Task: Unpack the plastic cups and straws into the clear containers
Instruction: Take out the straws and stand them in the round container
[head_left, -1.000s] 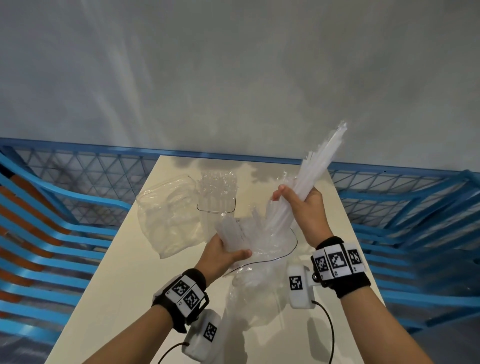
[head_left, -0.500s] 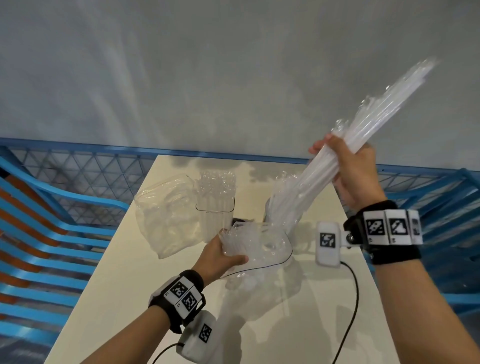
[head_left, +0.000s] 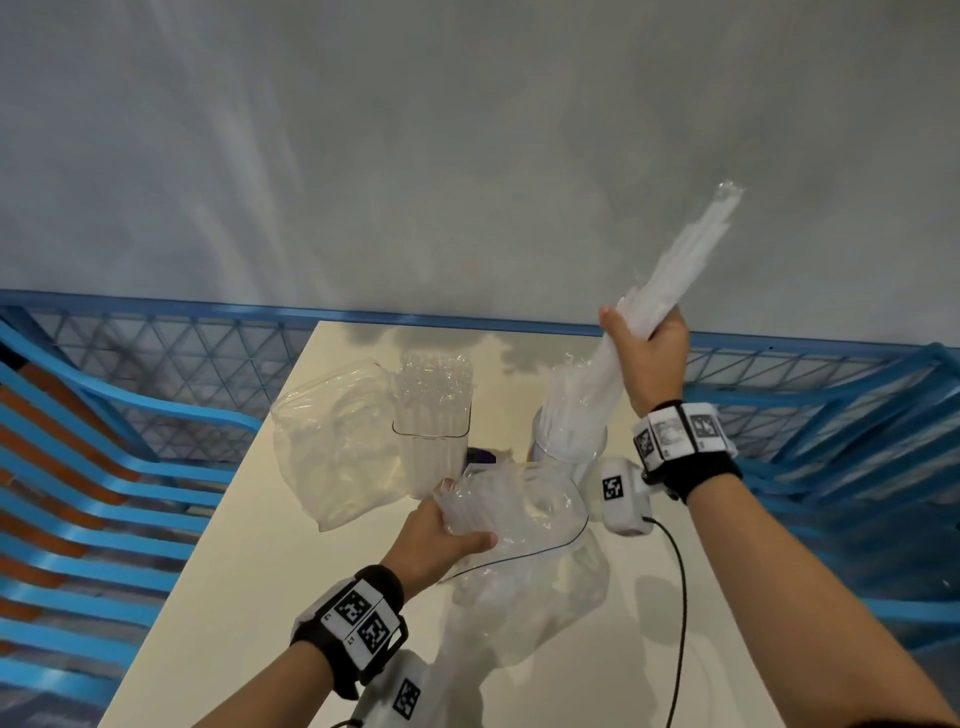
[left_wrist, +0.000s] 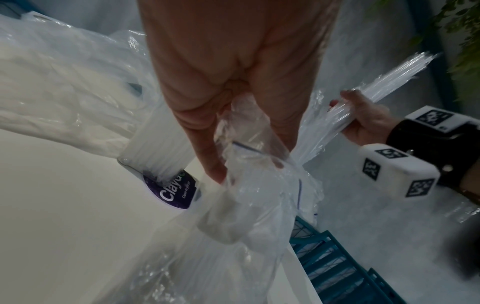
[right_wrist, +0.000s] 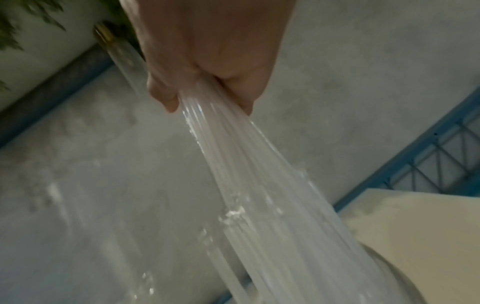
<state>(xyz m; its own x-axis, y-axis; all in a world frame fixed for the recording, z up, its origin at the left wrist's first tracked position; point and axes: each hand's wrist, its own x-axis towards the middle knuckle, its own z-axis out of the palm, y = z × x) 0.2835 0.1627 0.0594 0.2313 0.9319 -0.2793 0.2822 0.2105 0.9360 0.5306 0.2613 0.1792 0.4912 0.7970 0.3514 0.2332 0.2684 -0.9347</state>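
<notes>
**a:** so what's the right hand (head_left: 647, 358) doing here? looking pretty busy

**b:** it's gripping a bundle of clear straws (head_left: 670, 280); the fingers (right_wrist: 166, 100) are wrapping all the way round it, thumb on the near side; the bundle is tilting, with the top end sticking out above the fingers up and to the right; below the fingers the straws are fanning out and going down into a round clear container (head_left: 569, 441) on the table (head_left: 249, 582)

**a:** and the left hand (head_left: 441, 540)?

**b:** that one is pinching a crumpled clear plastic bag (head_left: 519, 514); thumb on one side, fingers on the other, bunching the film up; the rest of the bag is hanging down below the fingers and sagging onto the table; i'm seeing a thin dark line along its opening

**a:** anything else around?

**b:** just beyond the left fingertips a square clear container (head_left: 431, 441) is standing upright, holding what i'm guessing are straws or cups; can't tell which; left of that another loose clear bag (head_left: 332, 457) is lying on the table; in the left wrist view a purple label (left_wrist: 174, 191) is showing right by the fingertips at the base of the square container; blue mesh railing (head_left: 156, 364) is running behind the table
</notes>
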